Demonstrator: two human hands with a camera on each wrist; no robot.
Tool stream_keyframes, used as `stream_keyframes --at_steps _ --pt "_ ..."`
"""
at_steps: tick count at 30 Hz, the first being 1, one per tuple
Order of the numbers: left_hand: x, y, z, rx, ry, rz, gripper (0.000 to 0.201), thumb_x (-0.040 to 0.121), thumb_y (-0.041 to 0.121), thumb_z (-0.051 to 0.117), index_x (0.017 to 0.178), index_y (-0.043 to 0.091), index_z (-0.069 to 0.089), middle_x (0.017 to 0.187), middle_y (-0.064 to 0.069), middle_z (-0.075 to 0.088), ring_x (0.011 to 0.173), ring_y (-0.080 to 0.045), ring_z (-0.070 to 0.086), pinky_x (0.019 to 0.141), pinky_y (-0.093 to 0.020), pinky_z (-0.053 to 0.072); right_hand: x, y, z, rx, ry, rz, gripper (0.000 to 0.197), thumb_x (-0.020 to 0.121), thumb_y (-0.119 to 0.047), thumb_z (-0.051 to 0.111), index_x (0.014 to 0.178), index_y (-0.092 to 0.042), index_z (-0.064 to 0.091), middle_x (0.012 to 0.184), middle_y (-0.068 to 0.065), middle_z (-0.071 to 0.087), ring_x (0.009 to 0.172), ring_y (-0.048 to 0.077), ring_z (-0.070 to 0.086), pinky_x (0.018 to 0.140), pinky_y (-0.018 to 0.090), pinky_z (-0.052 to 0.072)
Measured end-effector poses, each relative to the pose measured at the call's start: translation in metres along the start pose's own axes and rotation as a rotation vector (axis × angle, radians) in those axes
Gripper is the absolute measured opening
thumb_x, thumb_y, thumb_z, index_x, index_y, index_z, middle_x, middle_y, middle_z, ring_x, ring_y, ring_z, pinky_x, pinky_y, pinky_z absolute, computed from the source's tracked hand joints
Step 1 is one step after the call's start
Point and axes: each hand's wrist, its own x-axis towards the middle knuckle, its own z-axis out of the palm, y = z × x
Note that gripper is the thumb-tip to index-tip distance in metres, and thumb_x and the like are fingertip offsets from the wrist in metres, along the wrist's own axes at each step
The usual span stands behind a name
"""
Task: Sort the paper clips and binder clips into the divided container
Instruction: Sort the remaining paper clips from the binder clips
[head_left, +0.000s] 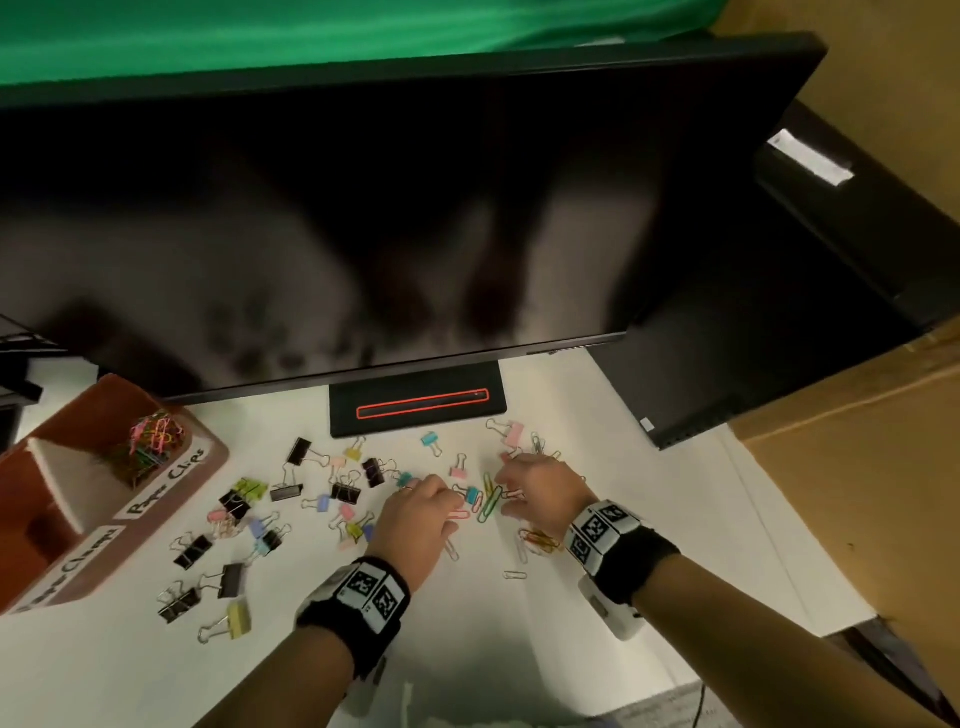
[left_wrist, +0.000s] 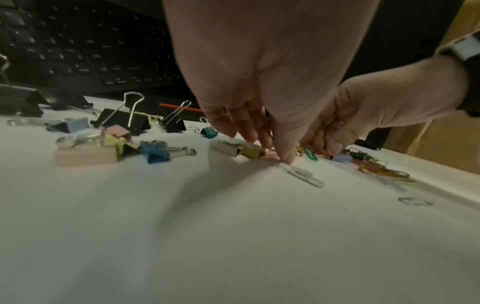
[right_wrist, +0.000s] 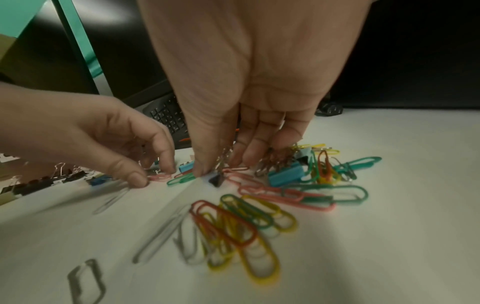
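Observation:
Binder clips (head_left: 236, 525) and paper clips (head_left: 537, 540) lie scattered on the white table. My left hand (head_left: 457, 506) pinches a pink paper clip (right_wrist: 159, 177) between thumb and index finger, against the table. Just to its right, my right hand (right_wrist: 221, 166) reaches down and pinches the wire handles of a small blue binder clip (right_wrist: 215, 179). A green paper clip (head_left: 489, 505) lies between the two hands. The brown divided container (head_left: 208, 457) stands at the far left. Its back compartment, labelled for paper clips, holds several coloured paper clips (head_left: 150, 441).
A large dark monitor (head_left: 363, 218) overhangs the back of the table on its stand (head_left: 415, 402). A black keyboard (left_wrist: 78, 51) lies beneath it. A cardboard box (head_left: 857, 467) stands to the right. The table's front edge is near my forearms.

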Motion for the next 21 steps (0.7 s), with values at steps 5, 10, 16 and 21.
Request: stream_keyframes --at_steps 5,10,16,21 --pt "0.006 -0.001 0.0 0.067 0.008 0.006 0.007 0.084 0.022 0.064 0.091 0.022 0.065 0.095 0.005 0.062 0.095 -0.017 0.053 0.08 -0.03 0.041 -0.006 0.009 0.0 0.081 0.046 -0.012 0.036 0.088 -0.028 0.059 0.122 -0.017 0.057 0.138 0.002 0.051 0.113 0.021 0.056 0.097 0.032 0.044" --pt "0.012 0.001 -0.003 0.076 -0.052 0.015 0.014 0.092 0.027 0.05 0.104 0.023 0.057 0.106 0.007 0.061 0.106 -0.017 0.048 0.093 -0.029 0.035 -0.015 0.02 -0.004 0.061 0.026 -0.037 0.037 0.089 -0.027 0.06 0.125 -0.021 0.056 0.131 -0.003 0.053 0.109 0.016 0.055 0.097 0.026 0.044" --pt "0.01 0.005 -0.002 0.033 -0.01 0.044 0.012 0.092 0.028 0.05 0.095 0.023 0.06 0.1 0.006 0.059 0.099 -0.015 0.048 0.09 -0.03 0.037 -0.011 0.021 -0.001 0.01 0.06 -0.035 0.033 0.088 -0.025 0.061 0.12 -0.02 0.059 0.124 -0.001 0.057 0.111 0.019 0.055 0.097 0.03 0.046" --pt "0.011 0.026 0.008 -0.159 0.021 -0.078 0.017 0.086 0.029 0.06 0.099 0.018 0.06 0.091 0.001 0.067 0.082 -0.015 0.059 0.077 -0.03 0.052 -0.005 0.013 0.0 -0.04 0.04 -0.044 0.021 0.09 -0.021 0.055 0.108 -0.018 0.064 0.107 0.003 0.067 0.099 0.022 0.06 0.087 0.033 0.05"
